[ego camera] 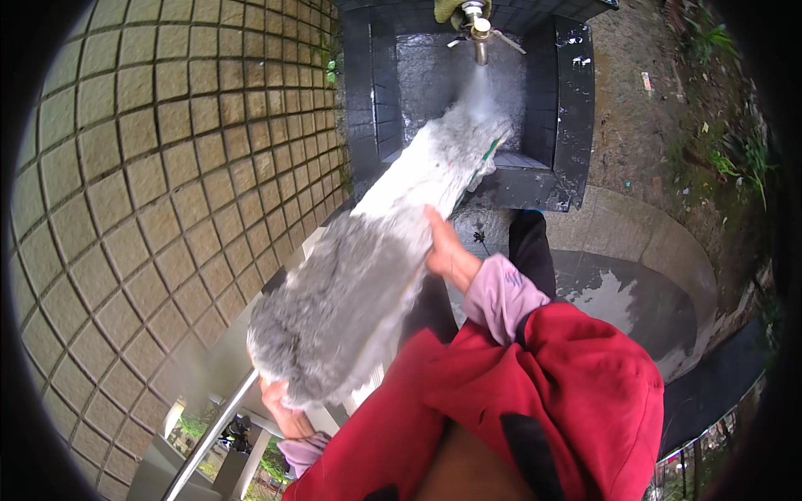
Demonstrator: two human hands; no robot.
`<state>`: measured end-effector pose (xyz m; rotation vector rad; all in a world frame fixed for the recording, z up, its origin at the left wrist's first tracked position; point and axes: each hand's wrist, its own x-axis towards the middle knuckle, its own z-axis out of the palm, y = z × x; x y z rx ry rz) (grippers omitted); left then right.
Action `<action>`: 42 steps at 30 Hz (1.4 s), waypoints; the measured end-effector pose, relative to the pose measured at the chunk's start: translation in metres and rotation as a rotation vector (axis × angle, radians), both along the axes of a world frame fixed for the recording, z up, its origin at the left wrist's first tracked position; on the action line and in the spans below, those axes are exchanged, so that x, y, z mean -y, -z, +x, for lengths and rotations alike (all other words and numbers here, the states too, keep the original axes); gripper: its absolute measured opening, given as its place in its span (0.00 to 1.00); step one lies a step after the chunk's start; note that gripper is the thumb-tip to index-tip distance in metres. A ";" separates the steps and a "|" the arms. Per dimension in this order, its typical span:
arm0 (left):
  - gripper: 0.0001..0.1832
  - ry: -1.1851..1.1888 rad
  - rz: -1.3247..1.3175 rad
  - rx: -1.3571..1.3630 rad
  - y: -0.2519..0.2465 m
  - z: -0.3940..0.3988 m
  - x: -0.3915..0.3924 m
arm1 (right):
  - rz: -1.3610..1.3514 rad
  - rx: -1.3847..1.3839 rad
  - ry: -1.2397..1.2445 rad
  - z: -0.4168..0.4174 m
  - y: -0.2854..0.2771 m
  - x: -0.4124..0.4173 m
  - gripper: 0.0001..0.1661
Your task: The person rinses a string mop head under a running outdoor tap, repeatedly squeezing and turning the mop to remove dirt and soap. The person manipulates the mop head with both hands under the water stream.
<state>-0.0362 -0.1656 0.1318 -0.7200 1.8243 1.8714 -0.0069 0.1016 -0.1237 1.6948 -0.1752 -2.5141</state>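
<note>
A long, fluffy grey-and-white mop head [351, 282] slants across the view from lower left to the basin. My left hand [285, 407] grips its lower end, the fingers partly hidden under the pile. My right hand [448, 247] holds its edge near the middle, thumb on top. The far end hangs over a dark tiled basin [573, 113], under water spraying from a metal tap [480, 37]. A green strip [492, 149] shows along the far end's right edge.
A tiled wall [188, 125] rises at the left. A metal rail [213, 432] runs at the lower left. Wet paving with a curved stone kerb [664, 232] and soil with plants [720, 163] lie at the right. A cloth [448, 11] hangs by the tap.
</note>
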 end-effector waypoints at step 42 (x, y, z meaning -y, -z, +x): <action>0.37 0.027 -0.038 0.099 0.068 -0.038 -0.139 | 1.457 -0.168 -0.989 -0.030 0.183 -0.171 0.11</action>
